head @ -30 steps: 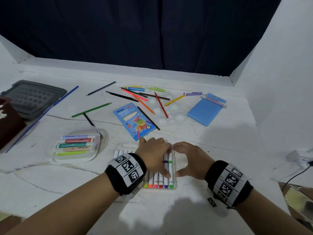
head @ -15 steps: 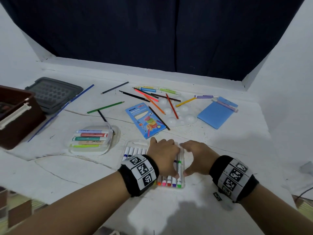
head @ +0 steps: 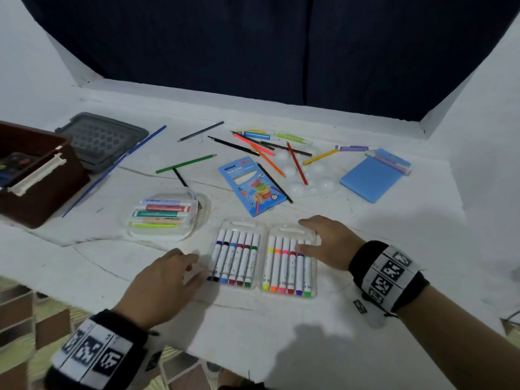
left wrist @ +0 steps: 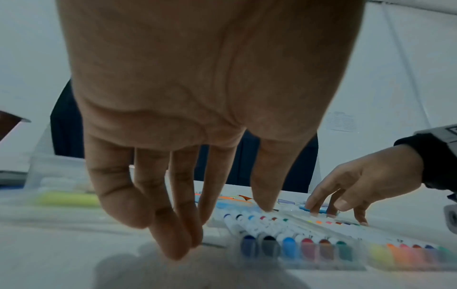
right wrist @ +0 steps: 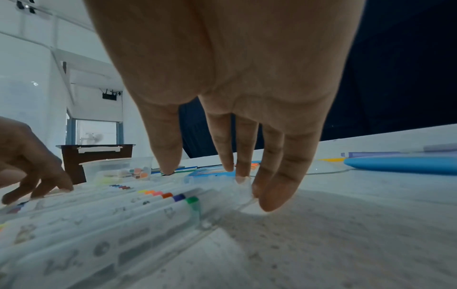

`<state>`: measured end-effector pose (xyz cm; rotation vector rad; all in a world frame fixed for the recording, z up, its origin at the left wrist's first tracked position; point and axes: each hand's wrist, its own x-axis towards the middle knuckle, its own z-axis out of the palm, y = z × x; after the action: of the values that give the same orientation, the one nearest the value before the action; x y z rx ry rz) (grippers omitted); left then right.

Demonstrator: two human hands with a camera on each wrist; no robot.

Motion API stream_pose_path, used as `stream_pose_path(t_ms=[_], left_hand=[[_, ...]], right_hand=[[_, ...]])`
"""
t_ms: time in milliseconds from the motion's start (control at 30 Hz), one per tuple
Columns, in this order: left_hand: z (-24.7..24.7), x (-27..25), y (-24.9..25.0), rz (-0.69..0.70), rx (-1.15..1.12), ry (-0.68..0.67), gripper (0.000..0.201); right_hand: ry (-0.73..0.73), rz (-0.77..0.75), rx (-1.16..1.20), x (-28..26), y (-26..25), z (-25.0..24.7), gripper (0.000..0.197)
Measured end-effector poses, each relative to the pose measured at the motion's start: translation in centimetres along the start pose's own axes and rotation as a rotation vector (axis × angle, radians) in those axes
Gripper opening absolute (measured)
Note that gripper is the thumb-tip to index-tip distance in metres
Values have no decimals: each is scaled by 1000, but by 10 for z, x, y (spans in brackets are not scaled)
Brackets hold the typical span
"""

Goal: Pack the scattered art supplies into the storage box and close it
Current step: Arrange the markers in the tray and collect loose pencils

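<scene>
Since a moment ago my left hand [head: 164, 280] has slid off the marker case [head: 263, 260], which lies flat on the near worktop [head: 365, 220]. At my left wrist, fingers [left wrist: 173, 230] hang loose, holding nothing. At my right wrist, spread fingertips [right wrist: 269, 197] rest on the case's right edge. It looks light, slick and flimsy; I'd grip both long edges.

A white table [head: 253, 327] with cracked lines across its top carries the scene. Behind its far edge hangs a dark navy curtain [head: 281, 52], flanked left and right by white walls [head: 478, 94]. Near left, below the table's edge, a brown and pale tiled floor [head: 22, 319] shows.
</scene>
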<state>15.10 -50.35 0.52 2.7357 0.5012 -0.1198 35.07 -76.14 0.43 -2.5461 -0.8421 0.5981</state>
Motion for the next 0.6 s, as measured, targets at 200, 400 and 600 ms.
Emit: stream_pose_path(t_ms=[200, 400, 600], left_hand=[[17, 6, 0, -69, -266, 8, 9], [4, 13, 11, -29, -459, 30, 23], [-43, 39, 37, 300, -454, 264, 22]], right_hand=[[9, 46, -151, 2, -1, 12, 57], [97, 92, -216, -16, -1, 11, 30], [51, 39, -96, -27, -3, 13, 18]])
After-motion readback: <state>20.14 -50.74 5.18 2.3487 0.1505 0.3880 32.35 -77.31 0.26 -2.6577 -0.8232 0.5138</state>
